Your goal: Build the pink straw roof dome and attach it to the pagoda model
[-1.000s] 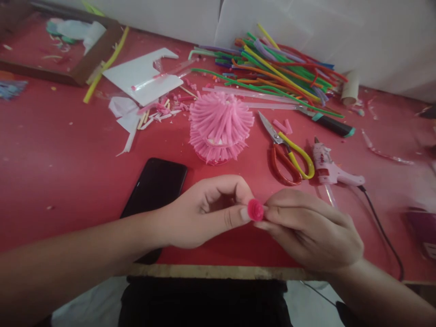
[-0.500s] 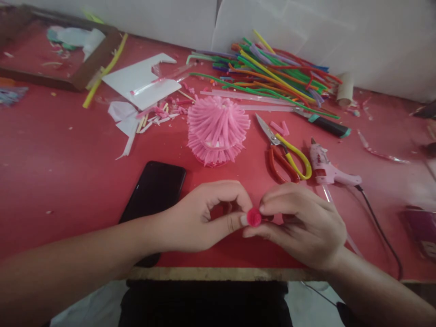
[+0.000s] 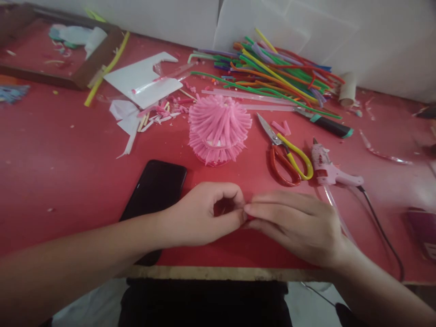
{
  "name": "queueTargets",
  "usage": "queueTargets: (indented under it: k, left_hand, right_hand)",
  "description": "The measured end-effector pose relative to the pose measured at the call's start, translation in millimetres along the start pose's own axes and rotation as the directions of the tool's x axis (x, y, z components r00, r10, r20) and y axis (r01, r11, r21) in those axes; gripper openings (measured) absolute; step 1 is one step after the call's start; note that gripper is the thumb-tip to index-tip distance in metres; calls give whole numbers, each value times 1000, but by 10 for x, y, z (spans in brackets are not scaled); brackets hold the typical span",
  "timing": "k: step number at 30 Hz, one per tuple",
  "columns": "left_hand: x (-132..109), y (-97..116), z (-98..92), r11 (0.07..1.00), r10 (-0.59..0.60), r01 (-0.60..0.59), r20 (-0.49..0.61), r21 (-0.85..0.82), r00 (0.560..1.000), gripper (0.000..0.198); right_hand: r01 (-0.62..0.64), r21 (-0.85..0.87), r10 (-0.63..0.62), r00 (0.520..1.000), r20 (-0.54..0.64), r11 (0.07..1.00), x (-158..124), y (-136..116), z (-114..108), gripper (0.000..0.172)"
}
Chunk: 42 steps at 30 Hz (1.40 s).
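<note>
Near the table's front edge, my left hand [image 3: 214, 213] and my right hand [image 3: 296, 222] meet fingertip to fingertip. Between them they pinch a small crimson coil [image 3: 250, 217], which looks like rolled pipe cleaner; only a sliver of it shows. Both hands have finger and thumb closed on it. Just beyond stands a pink pipe-cleaner craft [image 3: 220, 127] with two fringed tiers. Behind my left wrist lies a black phone [image 3: 155, 186]. Scissors [image 3: 286, 152] with one red and one yellow handle rest past my right hand, blades partly apart.
A pink glue gun [image 3: 332, 168] with its cord lies at right, near a utility knife [image 3: 327, 125]. Colourful pipe cleaners [image 3: 279, 72] are heaped at the back beside a cardboard tube [image 3: 348, 91]. White card [image 3: 146, 81], scraps and a brown wooden frame [image 3: 81, 75] occupy the left.
My right hand's fingers have straightened and closed over the crimson coil, whose round spiral face showed before and is now mostly covered. My left hand has hardly moved.
</note>
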<state>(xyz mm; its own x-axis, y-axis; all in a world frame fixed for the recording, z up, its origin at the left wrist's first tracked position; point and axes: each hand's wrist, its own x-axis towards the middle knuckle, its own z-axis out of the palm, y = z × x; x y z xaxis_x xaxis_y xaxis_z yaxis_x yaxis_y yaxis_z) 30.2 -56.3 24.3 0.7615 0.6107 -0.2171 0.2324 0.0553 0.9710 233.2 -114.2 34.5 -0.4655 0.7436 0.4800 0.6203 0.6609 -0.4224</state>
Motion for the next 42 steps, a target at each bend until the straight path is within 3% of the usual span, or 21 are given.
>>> queueTargets:
  k: [6,11,15,21,25,30,42]
  left_hand:
    - [2,-7,4,1000,3,-4,-28,-26,1000,13]
    - [7,-17,11,966,31,-40,-41,-254,999,13]
    - [38,-27,8,873,-26,1,-44,-488,999,11]
    - [59,-54,0,688,-118,134,72,-714,990,19]
    - [57,-73,-2,657,-128,138,71,-741,989,26]
    - [36,-89,3,722,-112,82,1,-687,994,21]
    - [28,-60,19,749,-59,-13,-87,-662,994,12]
  right_hand:
    - [-24,41,25,999,-32,999,-20,-7,36,10]
    - [-31,5,31,996,-89,1000,11,7,24,7]
    - [14,75,-1,987,-159,997,55,43,53,9]
    - [58,124,-29,975,-222,991,53,54,104,13]
    - [55,138,-21,972,-232,989,44,60,108,17]
    - [24,167,12,976,-216,986,45,64,126,15]
    - [-25,32,31,975,-220,999,17,46,97,14]
